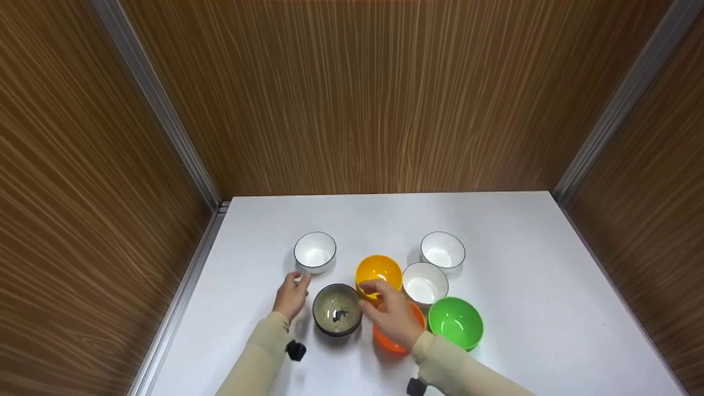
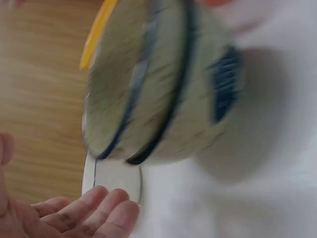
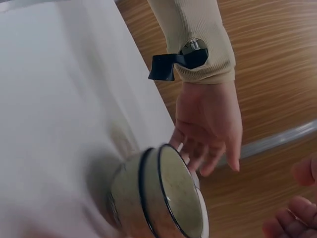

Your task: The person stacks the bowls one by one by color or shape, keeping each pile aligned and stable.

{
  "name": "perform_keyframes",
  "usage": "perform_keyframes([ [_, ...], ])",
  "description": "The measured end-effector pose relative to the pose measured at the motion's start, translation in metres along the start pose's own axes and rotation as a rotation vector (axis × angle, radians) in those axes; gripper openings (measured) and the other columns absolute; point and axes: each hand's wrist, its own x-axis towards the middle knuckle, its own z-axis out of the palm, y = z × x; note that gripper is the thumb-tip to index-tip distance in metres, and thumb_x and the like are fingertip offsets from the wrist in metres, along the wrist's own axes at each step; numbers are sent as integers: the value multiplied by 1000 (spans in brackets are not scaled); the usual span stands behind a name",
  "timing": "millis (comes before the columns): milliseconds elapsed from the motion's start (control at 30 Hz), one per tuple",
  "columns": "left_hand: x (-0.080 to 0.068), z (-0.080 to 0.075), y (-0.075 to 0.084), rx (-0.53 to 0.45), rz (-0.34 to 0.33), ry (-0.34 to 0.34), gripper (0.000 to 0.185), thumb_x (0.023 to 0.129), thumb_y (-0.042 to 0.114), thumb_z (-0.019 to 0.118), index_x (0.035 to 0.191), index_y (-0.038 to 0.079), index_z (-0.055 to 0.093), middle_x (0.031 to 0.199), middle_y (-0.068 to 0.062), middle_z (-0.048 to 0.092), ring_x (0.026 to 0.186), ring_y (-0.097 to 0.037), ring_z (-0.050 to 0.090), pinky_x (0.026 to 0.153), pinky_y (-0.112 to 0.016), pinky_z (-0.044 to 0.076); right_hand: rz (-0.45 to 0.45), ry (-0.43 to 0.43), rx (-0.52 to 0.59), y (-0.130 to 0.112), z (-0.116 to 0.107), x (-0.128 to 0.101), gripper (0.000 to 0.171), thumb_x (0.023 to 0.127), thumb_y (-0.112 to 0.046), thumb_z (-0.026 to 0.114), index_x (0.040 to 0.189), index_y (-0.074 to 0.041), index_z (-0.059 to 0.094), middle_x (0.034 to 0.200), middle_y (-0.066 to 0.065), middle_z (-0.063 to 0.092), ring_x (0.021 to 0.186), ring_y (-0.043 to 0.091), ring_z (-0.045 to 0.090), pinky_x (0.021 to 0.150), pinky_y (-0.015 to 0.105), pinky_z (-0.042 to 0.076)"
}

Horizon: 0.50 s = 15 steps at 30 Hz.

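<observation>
Head view: dark-rimmed speckled bowl upright on white counter, mouth up, between both hands. Left hand just left of it, fingers loosely straight, holding nothing. Right hand palm-down over orange bowl, fingers curled at yellow bowl rim; pinch unclear.

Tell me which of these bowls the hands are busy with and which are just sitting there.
In hand:
- yellow bowl, right hand at its rim
- dark speckled bowl, between the hands
- left hand, open beside it

Lying about:
- orange bowl, under the right hand
- green bowl
- three white bowls
</observation>
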Motion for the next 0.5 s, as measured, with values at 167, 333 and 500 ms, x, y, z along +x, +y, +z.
perform_keyframes([
  [167,25,-11,4,-154,-131,49,59,98,42,46,133,-6,40,115,-24,60,96,-33,62,68,-31,54,25,30,40,10,-33,-2,22,91,-19,66,111,-8,65,107,8,67,100,21,61,89,36,53],
  [333,42,-15,3,-155,-179,57,65,97,43,46,137,-7,36,117,-26,59,100,-35,61,75,-36,56,81,93,-5,26,-68,-5,16,90,-11,66,106,-8,67,100,4,69,91,17,63,82,29,54],
  [500,54,-14,-2,-8,-186,99,66,96,43,46,136,-9,39,125,-29,53,111,-37,56,91,-43,51,146,174,-44,45,-99,-8,14,90,-10,67,103,-6,68,95,4,69,85,14,62,77,23,53],
])
